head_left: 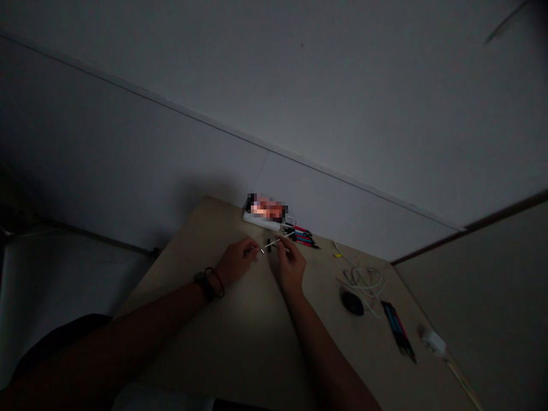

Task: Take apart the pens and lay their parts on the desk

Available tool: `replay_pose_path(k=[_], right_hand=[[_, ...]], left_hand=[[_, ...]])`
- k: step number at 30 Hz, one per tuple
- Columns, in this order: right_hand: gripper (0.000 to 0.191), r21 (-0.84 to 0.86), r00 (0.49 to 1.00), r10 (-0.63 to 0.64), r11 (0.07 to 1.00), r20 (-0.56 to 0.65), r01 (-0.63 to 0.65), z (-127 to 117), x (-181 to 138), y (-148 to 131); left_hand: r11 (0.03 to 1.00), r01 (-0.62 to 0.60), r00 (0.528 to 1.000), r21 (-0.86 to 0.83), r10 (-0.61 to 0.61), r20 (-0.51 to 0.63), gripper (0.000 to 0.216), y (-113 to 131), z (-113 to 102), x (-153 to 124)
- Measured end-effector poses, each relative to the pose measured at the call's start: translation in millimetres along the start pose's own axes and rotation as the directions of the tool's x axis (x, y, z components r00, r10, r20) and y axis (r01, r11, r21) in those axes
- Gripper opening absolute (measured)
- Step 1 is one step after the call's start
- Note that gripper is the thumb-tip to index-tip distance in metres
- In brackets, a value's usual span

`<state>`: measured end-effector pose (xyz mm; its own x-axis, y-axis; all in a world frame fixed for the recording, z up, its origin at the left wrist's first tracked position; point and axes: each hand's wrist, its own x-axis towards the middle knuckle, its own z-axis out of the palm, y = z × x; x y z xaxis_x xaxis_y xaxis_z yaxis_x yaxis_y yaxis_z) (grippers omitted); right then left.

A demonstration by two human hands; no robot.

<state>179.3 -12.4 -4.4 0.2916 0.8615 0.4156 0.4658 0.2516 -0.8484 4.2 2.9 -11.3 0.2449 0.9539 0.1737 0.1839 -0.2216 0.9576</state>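
Observation:
My left hand [238, 258], with a dark watch and a red-and-black band at the wrist, is closed in a pinch above the table. Opposite it, my right hand [292, 264] is closed too, its fingertips gripping a thin white rod [271, 244]. The rod spans the gap between both hands, and its left end meets my left fingertips near a small shiny tip. Dim light hides whether it is a pen refill. Behind the rod lies a small black piece [269, 246]. Several black, red and blue pens [303, 235] lie just beyond my right hand.
A lit phone [268, 210], its screen blurred, leans on a white stand [261, 221] by the wall. To the right are a coiled white cable [367, 279], a black mouse [352, 301], more pens [399, 331] and a white plug [434, 343] on the wooden table [240, 331].

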Motion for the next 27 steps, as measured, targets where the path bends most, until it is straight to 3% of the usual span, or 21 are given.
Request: replay_pose_path(k=[2, 4, 7, 10, 15, 19, 24, 27], right_hand=[[0.037, 0.007, 0.995, 0.045, 0.999, -0.090, -0.044, -1.4, 4.7, 6.4], [0.036, -0.007, 0.992, 0.076, 0.997, -0.103, -0.077, -0.9, 7.7, 14.0], [0.035, -0.058, 0.997, 0.073, 0.996, -0.008, -0.073, 2.3, 8.3, 24.6], [0.027, -0.158, 0.994, 0.008, 0.987, 0.112, 0.010, 5.1, 7.0, 29.7], [0.015, -0.208, 0.979, -0.096, 0.969, 0.180, 0.133, 5.2, 6.8, 23.5], [0.017, -0.158, 0.981, -0.151, 0.973, 0.124, 0.170, 4.8, 4.2, 12.7], [0.023, -0.174, 0.962, -0.218, 0.954, 0.162, 0.245, 5.4, -2.6, 0.9], [0.030, -0.187, 0.971, -0.173, 0.961, 0.164, 0.203, 4.5, -4.8, -3.2]], left_hand=[[0.998, 0.024, 1.000, -0.063, -0.025, -0.013, 0.021, -0.2, 0.5, 0.1], [0.992, 0.036, 0.999, -0.118, -0.041, -0.036, 0.021, 0.8, 0.0, 0.7], [0.985, 0.020, 0.992, -0.170, -0.041, -0.120, 0.019, 3.7, -2.2, 3.3], [0.974, 0.017, 0.981, -0.226, -0.060, -0.185, 0.020, 4.8, -4.4, 7.3], [0.928, 0.081, 0.977, -0.364, -0.146, -0.156, 0.031, 1.9, -5.3, 11.4], [0.895, 0.103, 0.978, -0.434, -0.170, -0.121, 0.037, 1.7, -5.8, 11.3], [0.893, 0.088, 0.982, -0.442, -0.151, -0.111, 0.039, 2.1, -5.9, 11.1], [0.891, 0.090, 0.981, -0.445, -0.157, -0.117, 0.039, 1.6, -5.2, 11.3]])
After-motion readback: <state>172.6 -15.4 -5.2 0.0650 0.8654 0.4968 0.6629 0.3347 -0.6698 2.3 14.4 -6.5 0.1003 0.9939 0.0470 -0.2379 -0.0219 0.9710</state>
